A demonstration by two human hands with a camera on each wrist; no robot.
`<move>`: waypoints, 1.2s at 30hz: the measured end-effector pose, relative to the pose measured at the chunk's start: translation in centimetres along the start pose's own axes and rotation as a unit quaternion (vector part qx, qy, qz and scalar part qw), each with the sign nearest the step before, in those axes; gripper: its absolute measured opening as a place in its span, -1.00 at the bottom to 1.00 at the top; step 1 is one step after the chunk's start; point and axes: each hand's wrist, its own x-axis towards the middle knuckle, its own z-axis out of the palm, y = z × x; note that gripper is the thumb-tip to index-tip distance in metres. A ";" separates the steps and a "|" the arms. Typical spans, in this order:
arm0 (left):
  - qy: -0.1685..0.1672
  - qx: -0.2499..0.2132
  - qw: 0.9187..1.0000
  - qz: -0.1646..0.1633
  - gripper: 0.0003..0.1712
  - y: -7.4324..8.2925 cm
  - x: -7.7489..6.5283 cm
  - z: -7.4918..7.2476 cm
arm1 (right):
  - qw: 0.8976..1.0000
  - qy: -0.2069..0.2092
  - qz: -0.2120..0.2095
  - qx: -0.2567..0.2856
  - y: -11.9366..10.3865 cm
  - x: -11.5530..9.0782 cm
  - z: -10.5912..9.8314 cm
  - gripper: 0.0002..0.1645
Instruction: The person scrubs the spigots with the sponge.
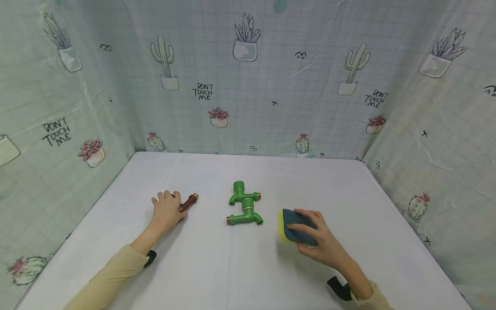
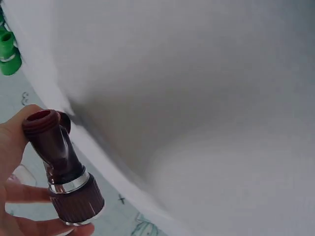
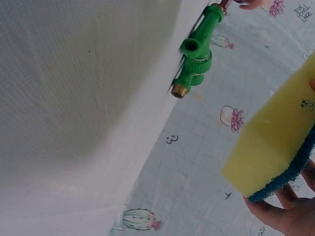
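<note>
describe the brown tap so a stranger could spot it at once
Find the white table, then the person's left hand at its left side. The brown tap is in that hand, its brass end sticking out. Its colour sets it apart: the two green taps lie mid-table.

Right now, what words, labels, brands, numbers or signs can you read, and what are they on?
"DON'T TOUCH ME": three times on the patterned cloth, head view.
"x": several small crosses on the same cloth.
The sponge: one dark mark, too small and blurred to read.
The green taps and brown tap: no readable text.
</note>
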 end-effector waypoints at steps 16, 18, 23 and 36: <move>-0.143 -0.587 0.792 -0.090 -0.48 6.0 0.7 -5.0 | 1.000 0.007 -0.023 0.006 -0.3 2.0 0.0 -0.43; -0.208 -0.662 0.711 -0.113 -0.41 6.8 0.6 -5.4 | 1.000 0.010 -0.025 0.009 -0.6 2.5 0.0 -0.44; -0.304 -0.766 0.554 -0.117 -0.32 8.8 0.2 -6.0 | 0.999 0.016 -0.031 0.019 -1.5 3.8 0.2 -0.48; -0.287 -0.800 0.520 -0.089 -0.34 12.6 0.8 -6.3 | 0.996 0.024 -0.084 -0.005 -2.7 6.6 1.2 -0.62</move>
